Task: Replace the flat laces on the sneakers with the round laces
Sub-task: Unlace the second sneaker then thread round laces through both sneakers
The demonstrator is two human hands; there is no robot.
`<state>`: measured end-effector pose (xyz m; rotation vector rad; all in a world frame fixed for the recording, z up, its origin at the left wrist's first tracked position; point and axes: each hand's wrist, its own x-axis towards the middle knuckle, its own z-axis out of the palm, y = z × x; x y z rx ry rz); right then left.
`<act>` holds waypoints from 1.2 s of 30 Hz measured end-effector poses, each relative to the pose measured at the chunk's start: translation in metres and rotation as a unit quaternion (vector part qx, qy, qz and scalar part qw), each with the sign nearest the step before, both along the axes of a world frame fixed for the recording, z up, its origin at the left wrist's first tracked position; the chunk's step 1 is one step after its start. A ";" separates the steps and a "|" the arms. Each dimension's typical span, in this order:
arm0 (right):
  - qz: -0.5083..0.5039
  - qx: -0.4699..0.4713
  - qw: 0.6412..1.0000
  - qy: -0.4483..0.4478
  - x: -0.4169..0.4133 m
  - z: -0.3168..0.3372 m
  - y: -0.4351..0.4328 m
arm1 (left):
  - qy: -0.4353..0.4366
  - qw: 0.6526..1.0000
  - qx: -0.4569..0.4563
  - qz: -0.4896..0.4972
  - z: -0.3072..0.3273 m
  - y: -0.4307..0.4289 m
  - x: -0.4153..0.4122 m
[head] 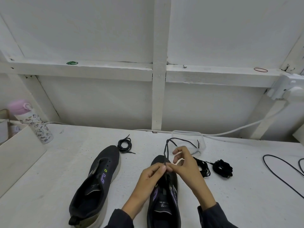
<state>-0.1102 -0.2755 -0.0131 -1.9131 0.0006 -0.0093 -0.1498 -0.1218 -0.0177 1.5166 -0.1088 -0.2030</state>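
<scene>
Sneaker [162, 209], part-laced, set on table under both hands | lace [165, 151] is pinched by thumb and forefinger of left hand [151, 174] and right hand [185, 163], other right fingers spread | second sneaker [98, 181], unlaced, left | coiled lace [125, 144] at its toe | lace bundles [222, 168] right
</scene>
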 end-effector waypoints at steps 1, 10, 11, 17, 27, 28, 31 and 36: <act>0.019 0.003 1.000 -0.019 0.000 0.001 0.000 | 0.002 1.000 -0.002 0.004 0.001 0.001 0.001; 0.033 -0.012 0.986 -0.165 -0.003 0.011 0.007 | 0.007 0.995 -0.063 0.077 0.000 0.009 -0.005; 0.002 -0.001 0.983 -0.185 -0.005 0.012 0.008 | 0.005 0.991 -0.076 0.107 0.000 0.009 -0.006; -0.127 0.040 0.949 -0.284 -0.010 0.025 -0.001 | -0.031 0.964 -0.177 0.195 0.010 0.026 0.002; -0.050 0.121 0.973 -0.192 -0.023 0.025 -0.025 | -0.012 0.951 -0.132 0.278 -0.001 0.056 -0.003; -0.031 0.109 0.979 -0.171 -0.024 0.020 -0.028 | 0.007 0.959 -0.105 0.262 -0.008 0.058 -0.005; 0.025 -0.007 0.996 -0.089 -0.021 -0.005 -0.039 | 0.068 0.980 -0.006 0.185 -0.034 0.062 -0.007; 0.189 -0.227 0.939 0.174 -0.021 -0.032 -0.062 | 0.054 0.978 0.169 0.114 -0.062 0.070 -0.011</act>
